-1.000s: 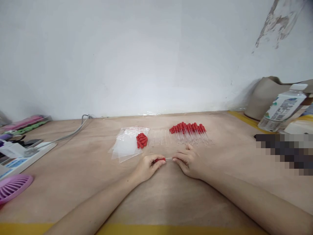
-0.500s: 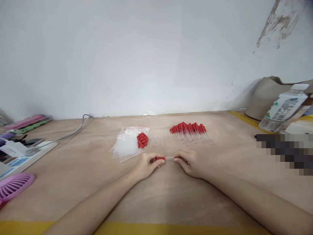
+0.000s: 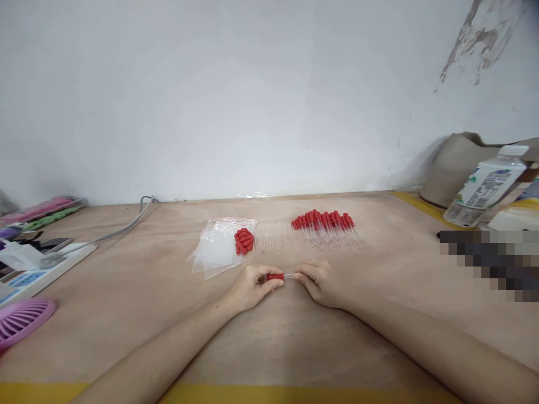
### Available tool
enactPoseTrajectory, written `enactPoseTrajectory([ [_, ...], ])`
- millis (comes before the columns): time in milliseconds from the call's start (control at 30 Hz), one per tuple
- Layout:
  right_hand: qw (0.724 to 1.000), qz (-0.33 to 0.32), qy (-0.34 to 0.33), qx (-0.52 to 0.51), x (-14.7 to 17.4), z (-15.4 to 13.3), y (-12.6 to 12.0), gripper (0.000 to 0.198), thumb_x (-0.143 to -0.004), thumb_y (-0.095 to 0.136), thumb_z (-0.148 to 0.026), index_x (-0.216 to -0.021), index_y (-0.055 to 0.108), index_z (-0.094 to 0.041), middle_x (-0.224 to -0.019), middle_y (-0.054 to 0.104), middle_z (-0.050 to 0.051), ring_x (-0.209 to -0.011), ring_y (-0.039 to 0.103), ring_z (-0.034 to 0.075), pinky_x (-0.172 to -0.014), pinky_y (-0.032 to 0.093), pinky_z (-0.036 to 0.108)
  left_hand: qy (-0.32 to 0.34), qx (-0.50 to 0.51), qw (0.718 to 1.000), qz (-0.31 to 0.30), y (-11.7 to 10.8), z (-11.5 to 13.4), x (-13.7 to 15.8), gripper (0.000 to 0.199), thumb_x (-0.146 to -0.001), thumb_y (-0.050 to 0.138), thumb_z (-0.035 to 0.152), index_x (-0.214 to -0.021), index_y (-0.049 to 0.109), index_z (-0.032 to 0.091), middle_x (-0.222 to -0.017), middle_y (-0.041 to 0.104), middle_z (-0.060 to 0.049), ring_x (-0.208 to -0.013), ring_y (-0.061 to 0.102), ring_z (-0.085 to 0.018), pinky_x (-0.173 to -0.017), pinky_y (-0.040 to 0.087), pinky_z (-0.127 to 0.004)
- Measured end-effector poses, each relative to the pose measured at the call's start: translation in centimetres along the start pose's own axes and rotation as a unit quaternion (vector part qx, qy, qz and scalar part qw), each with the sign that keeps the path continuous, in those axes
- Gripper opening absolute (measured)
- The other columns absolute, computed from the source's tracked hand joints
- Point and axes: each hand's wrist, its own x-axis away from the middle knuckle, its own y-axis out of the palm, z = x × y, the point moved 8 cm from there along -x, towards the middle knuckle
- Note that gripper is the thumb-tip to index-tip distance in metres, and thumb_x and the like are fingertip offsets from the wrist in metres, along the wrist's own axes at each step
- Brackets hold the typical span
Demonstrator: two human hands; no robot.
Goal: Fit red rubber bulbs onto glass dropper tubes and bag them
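My left hand (image 3: pixel 255 287) is closed around a red rubber bulb (image 3: pixel 275 276), which shows between thumb and fingers. From the bulb's right end runs a clear thin tube (image 3: pixel 288 276), a glass dropper pipette by its look. Its other part is pinched by my right hand (image 3: pixel 316 282), whose fingers hide the tip. Beyond my left hand lies a pile of loose red bulbs (image 3: pixel 244 241). Beside it several bare clear tubes (image 3: pixel 272 235) lie in a row. Farther right is a row of droppers (image 3: pixel 324 220) with red bulbs on their tubes.
Clear zip bags (image 3: pixel 217 247) lie left of the bulbs. A power strip (image 3: pixel 46 269) with a grey cable and a pink fan (image 3: pixel 25 320) are at the left. At the right stand a plastic bottle (image 3: pixel 484 188) and a beige container (image 3: pixel 442 168). A wall (image 3: pixel 252 101) closes the back.
My right hand has shifted slightly left, toward my left hand. Less of the clear tube shows between the hands. My left hand stays closed on the bulb.
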Motion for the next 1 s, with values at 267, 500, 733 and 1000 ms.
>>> enactPoseTrajectory([
  [267,0.999,-0.028,0.016,0.011,-0.5,-0.3,0.0,0.030,-0.090,0.034,-0.026,-0.072,0.057,-0.018,-0.064,0.058,0.002,-0.058,0.050,0.012,-0.056,0.037,0.024,0.029,-0.033,0.999,0.004,-0.1,0.7,0.1,0.023,-0.079,0.055,0.032,-0.093,0.066,0.016,-0.085,0.069,-0.004,-0.072,0.062,-0.016,-0.066,0.049,-0.026],
  [500,0.995,-0.039,0.034,0.082,-0.9,-0.4,-1.7,0.019,-0.084,0.044,-0.022,-0.072,0.059,-0.019,-0.071,0.061,0.003,-0.070,0.053,0.016,-0.068,0.037,0.029,0.095,-0.110,0.985,0.089,-1.7,1.7,0.0,0.033,-0.080,0.055,0.028,-0.111,0.054,0.018,-0.090,0.058,-0.005,-0.071,0.056,-0.013,-0.066,0.049,-0.026],
  [733,0.926,0.079,0.368,0.028,0.2,10.5,-8.6,0.028,-0.078,0.047,-0.039,-0.068,0.061,-0.018,-0.064,0.063,0.003,-0.058,0.055,0.015,-0.053,0.035,0.024,0.087,-0.144,0.983,0.079,-1.6,1.3,-0.2,0.034,-0.080,0.053,0.024,-0.113,0.046,0.022,-0.092,0.049,-0.003,-0.063,0.049,-0.011,-0.065,0.047,-0.028],
  [1000,0.827,0.105,0.523,0.177,3.8,18.6,-10.2,0.028,-0.073,0.046,-0.044,-0.068,0.060,-0.020,-0.071,0.063,0.007,-0.068,0.057,0.022,-0.053,0.032,0.027,0.087,-0.148,0.983,0.068,-1.3,1.3,-0.3,0.027,-0.080,0.052,0.022,-0.107,0.050,0.020,-0.090,0.049,-0.003,-0.064,0.049,-0.011,-0.067,0.045,-0.028],
])
